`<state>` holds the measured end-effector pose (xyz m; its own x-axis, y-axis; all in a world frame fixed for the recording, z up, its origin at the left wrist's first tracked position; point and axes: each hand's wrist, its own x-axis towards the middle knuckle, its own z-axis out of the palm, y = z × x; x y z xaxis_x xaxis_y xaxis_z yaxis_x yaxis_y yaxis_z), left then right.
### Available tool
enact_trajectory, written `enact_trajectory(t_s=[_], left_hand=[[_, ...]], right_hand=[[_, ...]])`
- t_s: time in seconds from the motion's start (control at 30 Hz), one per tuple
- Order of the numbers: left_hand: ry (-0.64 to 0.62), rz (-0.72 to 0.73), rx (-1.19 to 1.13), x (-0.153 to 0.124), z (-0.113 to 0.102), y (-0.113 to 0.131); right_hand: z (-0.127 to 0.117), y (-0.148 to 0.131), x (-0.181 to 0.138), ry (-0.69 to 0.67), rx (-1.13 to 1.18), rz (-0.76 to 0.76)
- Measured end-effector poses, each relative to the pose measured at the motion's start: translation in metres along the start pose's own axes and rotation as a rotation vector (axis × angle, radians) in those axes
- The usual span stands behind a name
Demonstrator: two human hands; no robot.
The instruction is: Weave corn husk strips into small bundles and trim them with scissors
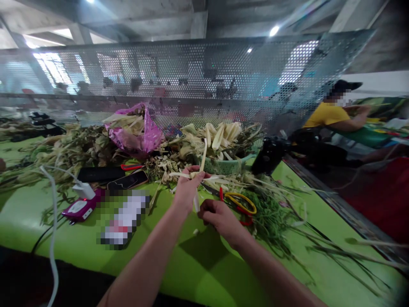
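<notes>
My left hand (188,187) is closed around several pale, flat strips that look like dried husk. One husk strip (203,157) stands up from the fingers; others cross sideways, and one hangs down below the palm. At that hanging strip's lower end, the curled fingers of my right hand (219,217) are pinched together. Just beyond both hands sits a green basket (228,166) heaped with pale folded husks (220,135). Scissors (240,202) with yellow and red handles lie to the right of my hands, beside feathery green stalks (268,219).
Left on the green table (166,251) are a phone (128,180), a purple power socket (83,207) with a white cable, and a blurred packet (126,219). Dried plants and a pink bag (136,136) lie behind. A black object (266,155) stands right; a person in yellow (329,115) sits beyond.
</notes>
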<state>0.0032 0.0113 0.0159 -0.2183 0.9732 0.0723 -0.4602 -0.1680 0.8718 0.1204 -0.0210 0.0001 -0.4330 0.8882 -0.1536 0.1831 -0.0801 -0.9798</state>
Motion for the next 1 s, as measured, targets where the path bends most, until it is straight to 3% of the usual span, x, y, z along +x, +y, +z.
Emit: enact_trajectory(t_s=[0.1,0.23,0.33,0.43,0.6,0.73,0.83,0.93,1.0], left_hand=[[-0.073,-0.058,-0.019,0.000,-0.001,0.002],[-0.199,-0.139,-0.053,-0.003,-0.001,0.001],[-0.215,-0.149,-0.078,-0.003,0.001,0.000],[-0.206,-0.211,-0.131,-0.003,0.002,0.002],[-0.179,-0.364,-0.136,-0.004,0.005,0.005],[-0.197,-0.390,-0.211,-0.005,0.006,0.005],[-0.220,-0.351,-0.171,-0.004,0.003,0.006],[-0.221,-0.238,0.037,-0.003,0.000,0.006],[-0.250,-0.191,0.200,-0.005,-0.001,0.005]], right_hand=[[-0.007,-0.003,0.000,0.023,0.021,-0.019],[-0.019,-0.004,0.005,0.244,0.314,-0.138],[-0.025,-0.001,0.009,0.350,0.546,-0.158],[-0.030,0.003,0.012,0.388,0.631,-0.162],[-0.037,0.003,0.013,0.473,0.547,-0.231],[-0.042,0.003,0.014,0.551,0.413,-0.205],[-0.049,0.004,0.016,0.563,0.227,-0.221],[-0.058,0.002,0.014,0.608,-0.065,-0.317],[-0.060,-0.002,0.011,0.563,-0.096,-0.343]])
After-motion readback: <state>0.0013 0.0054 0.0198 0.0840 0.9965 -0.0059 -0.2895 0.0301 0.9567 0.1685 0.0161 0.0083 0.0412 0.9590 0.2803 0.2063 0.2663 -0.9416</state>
